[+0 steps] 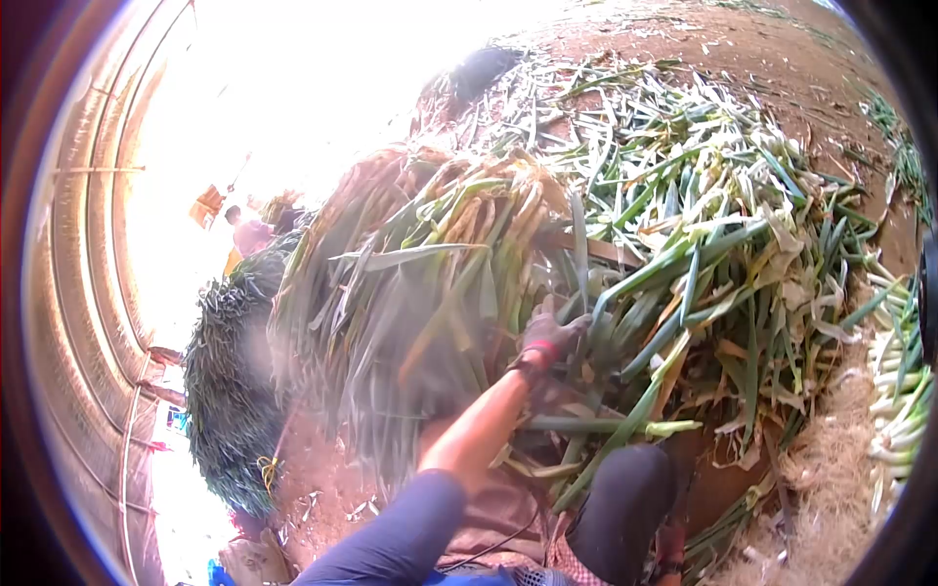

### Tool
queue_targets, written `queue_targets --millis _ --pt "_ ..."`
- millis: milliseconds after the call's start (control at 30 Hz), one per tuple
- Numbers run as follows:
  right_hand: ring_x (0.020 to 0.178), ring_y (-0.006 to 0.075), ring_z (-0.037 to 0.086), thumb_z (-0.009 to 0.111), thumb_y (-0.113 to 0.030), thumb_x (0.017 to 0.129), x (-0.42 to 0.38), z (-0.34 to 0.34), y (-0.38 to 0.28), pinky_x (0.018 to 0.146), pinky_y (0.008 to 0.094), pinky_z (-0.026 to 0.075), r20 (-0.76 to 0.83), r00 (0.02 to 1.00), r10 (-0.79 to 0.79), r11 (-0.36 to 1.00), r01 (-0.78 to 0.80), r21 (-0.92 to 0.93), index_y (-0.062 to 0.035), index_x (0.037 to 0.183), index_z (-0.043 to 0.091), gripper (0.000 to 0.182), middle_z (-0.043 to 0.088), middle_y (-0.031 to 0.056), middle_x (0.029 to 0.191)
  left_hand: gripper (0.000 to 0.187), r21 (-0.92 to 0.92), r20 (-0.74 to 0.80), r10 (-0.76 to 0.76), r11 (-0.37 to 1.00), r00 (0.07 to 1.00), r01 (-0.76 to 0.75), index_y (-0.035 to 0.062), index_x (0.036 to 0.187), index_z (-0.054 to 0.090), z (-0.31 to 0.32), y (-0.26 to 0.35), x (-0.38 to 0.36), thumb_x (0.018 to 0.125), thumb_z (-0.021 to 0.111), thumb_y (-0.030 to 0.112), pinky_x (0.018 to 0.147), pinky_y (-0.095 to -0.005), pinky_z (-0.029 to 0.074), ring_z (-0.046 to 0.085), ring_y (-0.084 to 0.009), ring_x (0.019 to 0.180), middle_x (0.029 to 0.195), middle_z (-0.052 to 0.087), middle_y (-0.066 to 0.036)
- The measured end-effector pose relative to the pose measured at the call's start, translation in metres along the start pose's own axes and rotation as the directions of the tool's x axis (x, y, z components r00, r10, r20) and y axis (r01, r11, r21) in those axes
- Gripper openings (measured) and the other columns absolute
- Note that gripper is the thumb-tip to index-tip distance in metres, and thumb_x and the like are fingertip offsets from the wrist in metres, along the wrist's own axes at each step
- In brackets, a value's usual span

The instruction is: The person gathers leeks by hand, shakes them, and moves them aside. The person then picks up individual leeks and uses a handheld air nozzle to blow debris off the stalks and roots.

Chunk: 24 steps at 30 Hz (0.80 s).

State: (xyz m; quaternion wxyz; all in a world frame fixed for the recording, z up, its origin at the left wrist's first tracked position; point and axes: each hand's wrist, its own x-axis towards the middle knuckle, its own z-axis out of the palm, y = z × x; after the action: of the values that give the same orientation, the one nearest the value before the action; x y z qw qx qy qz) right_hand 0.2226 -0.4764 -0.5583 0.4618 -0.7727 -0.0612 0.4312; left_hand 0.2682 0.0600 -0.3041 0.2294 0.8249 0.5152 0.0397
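My left hand (552, 333), in a greyish glove with a red band at the wrist, reaches to the edge of a large heap of long green onions (420, 264). Its visible fingers are apart, touching or very near the leaves; part of the hand blends into them. Just below it, a single green onion stalk (616, 426) lies crosswise with its pale end to the right. Of my right arm, only a dim bit of wrist (671, 549) shows beside my dark-clad knee (625, 508); the hand itself cannot be made out.
Loose leaves and trimmings (713, 195) form a broad pile ahead and right. Cleaned white-stemmed onions (894, 391) lie at the right edge, beside a mat of pale roots (826, 479). A dark green stack (234, 381) stands left, with a person (251, 232) behind it.
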Motion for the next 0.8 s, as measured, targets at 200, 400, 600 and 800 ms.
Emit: queue_targets --millis 200,400,600,800 --pt "0.068 0.0233 0.064 0.057 -0.007 0.094 -0.017 -0.014 -0.071 0.062 0.0368 0.052 -0.005 0.997 0.074 0.995 -0.074 -0.066 0.0006 0.120 0.065 0.028 0.065 0.0093 0.079 0.105 -0.250 -0.029 -0.245 0.940 0.969 0.230 0.0170 0.160 0.042 0.076 0.069 0.020 0.079 0.078 0.072 0.113 -0.0538 0.044 0.052 -0.0465 0.137 0.153 0.049 -0.025" --pt "0.067 0.0221 0.063 0.056 -0.008 0.095 -0.001 -0.016 -0.108 0.061 0.0358 0.051 -0.009 0.992 0.127 0.985 -0.127 -0.116 0.0005 0.120 0.065 0.027 0.064 0.0084 0.078 0.122 -0.021 0.138 0.035 0.999 0.990 -0.032 0.0117 0.164 0.021 0.117 0.128 -0.079 0.074 0.085 0.064 0.094 -0.0537 0.056 0.065 -0.0492 0.116 0.158 0.036 -0.026" --pt "0.065 0.0208 0.061 0.056 -0.010 0.097 0.017 -0.019 -0.125 0.060 0.0348 0.050 0.030 0.992 0.122 0.983 -0.117 -0.145 0.0003 0.119 0.065 0.027 0.064 0.0075 0.077 0.076 -0.153 0.224 -0.002 0.988 0.975 0.037 0.0116 0.145 0.048 0.107 0.131 -0.063 0.077 0.080 0.021 0.091 -0.0514 0.057 0.070 -0.0453 0.105 0.135 0.057 -0.026" --pt "0.064 0.0196 0.060 0.056 -0.011 0.098 0.020 -0.023 -0.136 0.058 0.0338 0.049 0.037 0.993 0.108 0.981 -0.100 -0.164 0.0002 0.119 0.065 0.026 0.063 0.0067 0.076 0.038 -0.755 0.003 0.397 0.602 0.918 -0.258 0.0036 0.118 0.068 -0.026 0.231 0.041 0.088 0.073 0.026 0.078 -0.0363 0.056 0.070 -0.0217 0.084 0.093 0.074 -0.012"
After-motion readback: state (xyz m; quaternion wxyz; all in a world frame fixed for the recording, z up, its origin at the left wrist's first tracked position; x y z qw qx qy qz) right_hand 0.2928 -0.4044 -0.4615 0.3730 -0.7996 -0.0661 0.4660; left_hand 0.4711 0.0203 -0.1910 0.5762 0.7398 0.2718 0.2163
